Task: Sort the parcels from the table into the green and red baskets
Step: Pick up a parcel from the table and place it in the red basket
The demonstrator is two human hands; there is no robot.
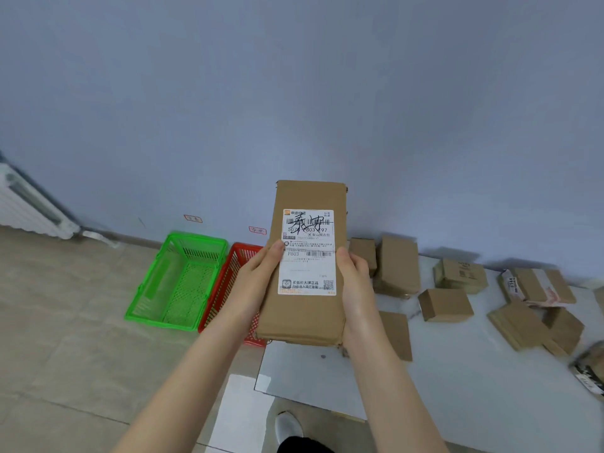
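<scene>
Holding the long parcel (pixel 305 318) upright, left hand (pixel 261 276) and right hand (pixel 354 282) clamp its edges; read the label (pixel 307 253) fully before choosing green basket (pixel 147 289) or red basket (pixel 222 289).

Open from above: green basket (pixel 196 237) on the floor, red basket (pixel 228 282) just beside it. Across the red basket's right side: held parcel (pixel 307 308) and left hand (pixel 258 279). Crowding the far and right of the table (pixel 457 361): loose cardboard parcels (pixel 446 304); bare at its near-left corner.
</scene>
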